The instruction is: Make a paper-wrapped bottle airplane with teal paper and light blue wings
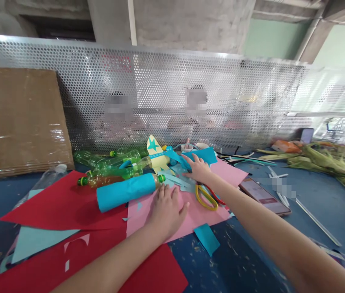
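My left hand (167,209) lies flat on a pink paper sheet (191,215), fingers stretched out and holding nothing. Its fingertips are close to the green cap of a plastic bottle wrapped in blue paper (126,191). Farther forward, my right hand (199,169) reaches over blue paper pieces (203,156) with its fingers apart. Whether those fingertips press on the paper is hard to see. Below my right wrist rest scissors (206,198) with yellow and red handles, their blades partly hidden. A pale yellow paper rocket shape (157,154) with a blue star stands behind the scraps.
Red paper (68,207) and several green plastic bottles (108,158) lie to the left. A phone (264,196) is at the right, near white strips (279,187) and corn husks (328,165). Behind stand a perforated metal panel (166,89) and a cardboard sheet (20,122).
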{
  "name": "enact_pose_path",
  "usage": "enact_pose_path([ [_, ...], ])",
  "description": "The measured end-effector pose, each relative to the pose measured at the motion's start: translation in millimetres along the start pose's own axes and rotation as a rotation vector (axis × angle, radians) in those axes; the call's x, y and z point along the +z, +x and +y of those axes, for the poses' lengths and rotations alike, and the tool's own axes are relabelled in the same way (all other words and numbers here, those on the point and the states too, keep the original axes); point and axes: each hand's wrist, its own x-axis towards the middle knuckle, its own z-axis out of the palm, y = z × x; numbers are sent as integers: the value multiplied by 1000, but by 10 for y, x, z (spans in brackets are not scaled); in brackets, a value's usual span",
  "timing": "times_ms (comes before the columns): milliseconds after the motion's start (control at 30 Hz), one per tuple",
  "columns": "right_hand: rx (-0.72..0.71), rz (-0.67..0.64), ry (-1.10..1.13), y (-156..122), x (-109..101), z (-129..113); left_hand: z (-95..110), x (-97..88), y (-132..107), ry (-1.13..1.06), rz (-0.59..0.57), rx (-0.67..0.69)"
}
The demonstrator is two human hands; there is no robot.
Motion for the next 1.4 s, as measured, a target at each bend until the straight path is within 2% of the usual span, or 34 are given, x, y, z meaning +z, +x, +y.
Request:
enact_pose_path([
  [167,-231,-15,9,17,-85,-42,40,-90,2,17,19,55],
  [267,-275,-34,11,17,-73,-49,60,-133,9,22,16,89],
  [500,-251,-9,58,11,37,-101,98,-215,22,44,-33,139],
  [633,-153,48,129,55,44,-98,118,-238,30,63,-71,178],
  [800,-11,75,258,149,-89,-5,143,-249,29,103,-117,244],
  [900,52,50,348,93,-237,55,173,-270,17,128,-143,259],
  [1000,74,54,418,-127,-416,93,230,-300,-14,150,-168,282],
  [1133,33,126,434,-617,-644,120,333,-356,-101,157,-221,334],
  [1233,4,150,432,-1025,-755,119,383,-436,-160,146,-238,270],
  [1300,-46,127,473,-1273,-802,89,368,-528,-144,116,-270,230],
  [1400,-18,131,592,-1570,-858,-21,211,-753,5,42,-384,231],
])
